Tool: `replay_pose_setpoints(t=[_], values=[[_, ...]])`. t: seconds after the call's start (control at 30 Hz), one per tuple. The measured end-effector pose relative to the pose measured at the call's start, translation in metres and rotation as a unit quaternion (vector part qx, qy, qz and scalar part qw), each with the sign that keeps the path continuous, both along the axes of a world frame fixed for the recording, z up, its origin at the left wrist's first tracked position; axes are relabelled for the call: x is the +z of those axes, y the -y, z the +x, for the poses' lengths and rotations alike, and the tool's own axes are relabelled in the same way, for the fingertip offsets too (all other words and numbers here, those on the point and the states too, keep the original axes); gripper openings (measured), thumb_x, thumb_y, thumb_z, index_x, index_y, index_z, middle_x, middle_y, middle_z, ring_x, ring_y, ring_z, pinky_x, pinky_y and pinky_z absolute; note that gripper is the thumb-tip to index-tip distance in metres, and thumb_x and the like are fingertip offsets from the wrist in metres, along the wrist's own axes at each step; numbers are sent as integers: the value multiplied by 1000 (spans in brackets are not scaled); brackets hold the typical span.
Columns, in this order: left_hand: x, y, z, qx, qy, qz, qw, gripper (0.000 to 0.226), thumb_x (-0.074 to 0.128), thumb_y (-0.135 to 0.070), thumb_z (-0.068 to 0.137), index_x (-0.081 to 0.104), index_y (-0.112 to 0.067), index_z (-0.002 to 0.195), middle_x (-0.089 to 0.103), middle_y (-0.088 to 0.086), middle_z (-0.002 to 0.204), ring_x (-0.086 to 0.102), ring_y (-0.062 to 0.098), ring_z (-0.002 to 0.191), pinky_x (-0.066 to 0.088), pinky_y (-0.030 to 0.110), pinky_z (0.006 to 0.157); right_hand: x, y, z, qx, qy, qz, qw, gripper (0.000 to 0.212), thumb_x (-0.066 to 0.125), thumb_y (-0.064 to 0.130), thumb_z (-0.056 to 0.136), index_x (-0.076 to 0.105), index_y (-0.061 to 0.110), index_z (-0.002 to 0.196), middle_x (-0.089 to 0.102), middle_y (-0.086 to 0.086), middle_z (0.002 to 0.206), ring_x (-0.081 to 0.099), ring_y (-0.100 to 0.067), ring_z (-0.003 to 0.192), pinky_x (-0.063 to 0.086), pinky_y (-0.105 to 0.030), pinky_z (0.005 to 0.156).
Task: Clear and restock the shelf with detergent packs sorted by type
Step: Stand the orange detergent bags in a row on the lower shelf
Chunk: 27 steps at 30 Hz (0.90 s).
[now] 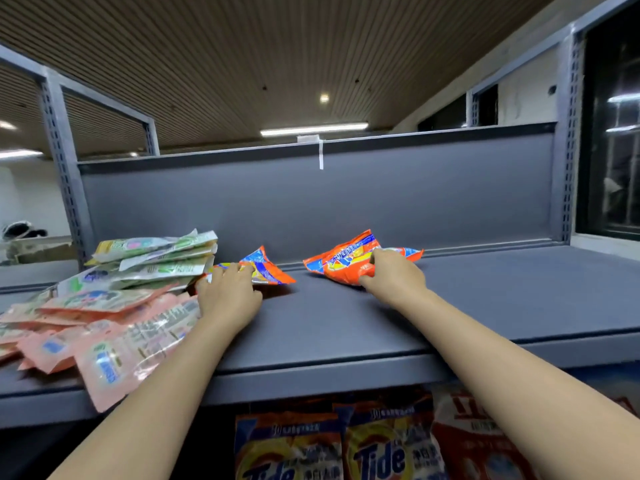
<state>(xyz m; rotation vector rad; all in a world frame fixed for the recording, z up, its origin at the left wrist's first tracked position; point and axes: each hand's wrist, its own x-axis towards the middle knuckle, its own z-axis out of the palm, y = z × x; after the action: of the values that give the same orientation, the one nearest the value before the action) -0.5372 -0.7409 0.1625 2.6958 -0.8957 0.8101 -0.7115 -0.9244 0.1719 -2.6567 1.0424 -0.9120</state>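
Now the grey shelf [346,320] carries at its left end a heap of pink packs [104,341] and green packs [156,261]. Right hand [393,275] grips one orange Tide pack [343,261], lying crosswise near the back panel. Left hand [228,292], fingers stretched flat, presses a second orange pack [266,268] beside the heap.

Light reaches me from a ceiling tube [313,129] and a spot lamp [324,98]. My hands cast soft shadows on the shelf [346,317]. Pink packs [104,341] at its left edge show glare. Edges curve; mild blur throughout.
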Motion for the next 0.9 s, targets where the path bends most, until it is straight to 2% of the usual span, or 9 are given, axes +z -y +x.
replay_pose_setpoints(t=[0.13,0.2,0.27,0.43,0.53,0.67,0.77,0.83,0.9], values=[[-4,10,26,20,-29,64,997,51,44,-23,90,37,-28,140,36,-2,147,33,28,133,31,42,105,-3,15,33,-31,-99,34,994,60,57,24,89,32,26,144,36,-1,147,43,-26,130,44,-37,86],[-4,14,34,39,-30,72,996,46,38,-19,92,43,-28,137,44,1,142,40,30,128,34,39,102,-4,20,40,-24,-151,29,988,62,55,23,91,28,33,146,30,1,151,35,-26,135,42,-41,94],[-3,17,39,56,-29,55,996,40,37,-17,92,53,-26,128,55,4,130,48,29,120,39,35,94,-3,23,43,-37,-182,-37,982,54,55,28,92,34,31,142,40,-2,145,37,-26,133,40,-40,96],[1,23,41,81,-9,52,995,31,42,-17,94,61,-25,118,63,4,118,57,26,110,42,33,87,5,7,27,-33,-213,-96,972,44,50,25,96,39,18,138,54,-6,132,53,-26,119,37,-29,74],[5,28,31,76,23,73,994,28,44,-13,92,62,-22,112,64,0,113,60,21,105,39,27,75,4,-14,10,-47,-192,-125,972,34,51,32,94,51,19,126,57,-2,125,55,-24,115,34,-28,73],[9,37,16,23,115,77,990,21,45,-21,95,63,-23,105,66,0,103,62,20,97,32,25,64,2,-39,-9,-35,-140,-186,972,39,61,54,80,63,23,104,61,1,109,54,-22,109,33,-35,88],[15,45,-4,-89,157,58,982,29,42,-39,98,68,-25,96,67,0,92,62,23,92,31,26,62,6,-44,-20,34,-64,-122,990,46,58,72,72,64,28,84,61,4,86,56,-20,95,38,-34,81],[21,47,-16,-202,72,22,976,42,38,-58,94,69,-31,85,63,-3,80,58,20,87,32,27,61,10,-33,-27,7,2,-77,997,53,50,75,75,67,29,93,64,3,93,56,-21,99,40,-34,82],[24,45,-15,-247,1,-33,969,48,37,-70,87,71,-37,96,67,-5,88,55,18,93,36,29,70,7,-14,-36,-89,17,-45,995,57,47,68,83,64,21,112,63,-2,115,51,-26,113,39,-35,90]])
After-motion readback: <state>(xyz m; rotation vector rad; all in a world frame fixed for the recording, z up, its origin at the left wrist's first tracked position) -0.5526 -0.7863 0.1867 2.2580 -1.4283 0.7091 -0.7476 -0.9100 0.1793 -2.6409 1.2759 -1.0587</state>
